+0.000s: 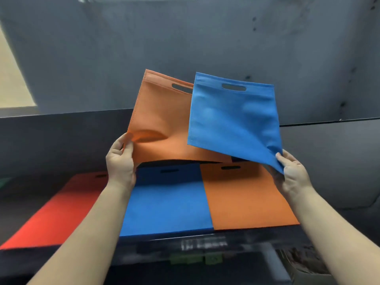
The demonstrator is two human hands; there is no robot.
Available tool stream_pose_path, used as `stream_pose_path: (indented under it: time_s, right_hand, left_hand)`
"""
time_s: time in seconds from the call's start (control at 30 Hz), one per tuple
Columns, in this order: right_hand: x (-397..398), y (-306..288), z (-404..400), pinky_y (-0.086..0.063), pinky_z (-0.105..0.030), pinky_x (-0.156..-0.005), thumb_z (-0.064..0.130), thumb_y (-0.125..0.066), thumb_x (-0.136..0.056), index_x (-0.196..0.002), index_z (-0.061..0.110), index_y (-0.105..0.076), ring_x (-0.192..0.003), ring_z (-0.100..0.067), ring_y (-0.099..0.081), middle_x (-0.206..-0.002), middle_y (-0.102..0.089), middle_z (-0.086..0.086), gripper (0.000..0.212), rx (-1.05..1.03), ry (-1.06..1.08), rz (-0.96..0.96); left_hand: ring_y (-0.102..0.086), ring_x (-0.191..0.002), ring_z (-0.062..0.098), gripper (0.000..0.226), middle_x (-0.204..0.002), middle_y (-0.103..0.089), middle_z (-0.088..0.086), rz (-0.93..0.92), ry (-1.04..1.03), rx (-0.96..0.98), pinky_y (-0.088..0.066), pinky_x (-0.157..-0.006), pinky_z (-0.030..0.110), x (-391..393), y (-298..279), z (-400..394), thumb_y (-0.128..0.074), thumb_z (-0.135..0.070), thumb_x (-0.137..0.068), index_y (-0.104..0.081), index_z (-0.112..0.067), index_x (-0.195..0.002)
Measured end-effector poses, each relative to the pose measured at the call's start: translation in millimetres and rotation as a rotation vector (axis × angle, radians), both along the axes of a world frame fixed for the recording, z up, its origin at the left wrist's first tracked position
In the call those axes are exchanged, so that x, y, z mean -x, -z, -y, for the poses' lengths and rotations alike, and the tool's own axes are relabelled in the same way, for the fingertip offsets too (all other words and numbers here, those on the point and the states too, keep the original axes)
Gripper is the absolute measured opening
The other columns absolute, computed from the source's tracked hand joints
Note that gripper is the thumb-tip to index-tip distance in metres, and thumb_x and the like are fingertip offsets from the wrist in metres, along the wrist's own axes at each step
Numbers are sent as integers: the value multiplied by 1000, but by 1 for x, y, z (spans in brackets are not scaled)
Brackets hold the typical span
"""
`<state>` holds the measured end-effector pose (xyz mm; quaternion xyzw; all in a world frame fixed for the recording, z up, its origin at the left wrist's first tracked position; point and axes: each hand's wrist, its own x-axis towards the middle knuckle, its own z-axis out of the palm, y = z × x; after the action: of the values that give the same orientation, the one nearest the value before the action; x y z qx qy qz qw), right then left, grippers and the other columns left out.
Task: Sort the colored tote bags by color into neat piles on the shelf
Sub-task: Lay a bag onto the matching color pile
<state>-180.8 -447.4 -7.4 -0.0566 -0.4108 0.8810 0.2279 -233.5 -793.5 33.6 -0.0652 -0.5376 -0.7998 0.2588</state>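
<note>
Looks like a stockroom or packing area: dark metal shelf [61, 140] against a scuffed grey wall [185, 48], flat piles of identical bags [168, 204] sorted by colour, blurred label strip [203, 243] on the shelf edge.

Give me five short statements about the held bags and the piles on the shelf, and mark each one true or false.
1. The left hand pinches the orange non-woven tote bag with a cut-out handle. True.
2. The right hand holds a red bag. False: it pinches a corner of the blue non-woven tote bag with a cut-out handle.
3. On the dark shelf, the flat blue pile lies between the flat red pile and the flat orange pile. True.
4. Each held bag hangs above the pile of its own colour. False: orange hangs mostly over blue, blue over orange.
5. The held bags lie flat on the shelf. False: both are raised.
</note>
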Motion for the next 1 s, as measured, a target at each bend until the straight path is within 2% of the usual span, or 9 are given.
stream_pose_path:
  time_s: [0.17,0.27,0.33,0.47,0.53,0.63,0.77,0.87,1.0]
  right_hand:
    - [11,7,57,-55,-17,-58,-1,-40,-99,-96,10,-64,-68,-9,-70,-76,-74,2,26,47,-72,-4]
    - [10,8,74,-54,-16,-56,-2,-39,-99,-93,9,-67,-66,-9,-70,-74,-74,0,31,52,-101,6]
    - [8,6,76,-54,-17,-56,-2,-40,-98,-81,12,-75,-66,-11,-71,-74,-74,-1,41,59,-95,8]
    - [0,-2,64,-55,-18,-56,-3,-42,-98,-92,8,-65,-65,-11,-70,-72,-73,-1,27,45,-47,13]
    - [-5,-6,49,-55,-18,-56,-4,-42,-97,-93,8,-64,-64,-11,-70,-71,-73,-1,25,34,-16,28]
    - [-10,-10,24,-59,-23,-63,-4,-42,-97,-94,6,-63,-69,-15,-71,-79,-73,-6,24,7,16,47]
    - [-14,-13,-5,-57,-33,-82,0,-42,-98,-101,6,-63,-86,-22,-68,-99,-69,-12,22,-33,46,83]
    - [-18,-17,-21,-57,-23,-60,-2,-41,-98,-97,6,-63,-68,-15,-71,-77,-73,-6,23,-17,50,65]
    - [-20,-20,-34,-53,-20,-52,-4,-41,-97,-92,6,-62,-59,-13,-70,-67,-72,-3,24,-13,67,80]
  left_hand:
    - [-64,-64,-1,18,-69,-69,-16,40,-65,-15,-56,-54,23,-18,14,61,-48,-12,-99,-62,-23,-96]
    - [-65,-70,4,19,-70,-70,-15,96,-50,-34,-56,-67,30,-24,33,64,-48,-10,-98,-62,-22,-96]
    - [-63,-74,7,18,-70,-70,-14,133,-33,-58,-52,-78,34,-26,48,54,-49,-9,-98,-62,-21,-96]
    - [-63,-63,3,18,-70,-69,-12,219,39,-86,-56,-58,24,-26,70,24,-48,-10,-98,-62,-21,-98]
    - [-63,-61,1,17,-71,-68,-12,256,62,-69,-56,-54,24,-25,76,5,-48,-10,-98,-61,-20,-103]
    - [-64,-67,4,18,-81,-67,-5,281,105,-54,-57,-55,25,-23,81,-29,-48,-9,-98,-60,-16,-110]
    - [-63,-82,12,18,-92,-66,-2,298,182,-3,-58,-60,28,-24,85,-74,-48,-11,-99,-63,-21,-104]
    - [-63,-85,15,19,-95,-66,-2,320,209,50,-58,-61,29,-25,93,-100,-48,-13,-99,-62,-26,-99]
    - [-60,-82,17,19,-92,-62,0,390,171,112,-56,-54,28,-27,101,-129,-47,-12,-99,-60,-25,-97]
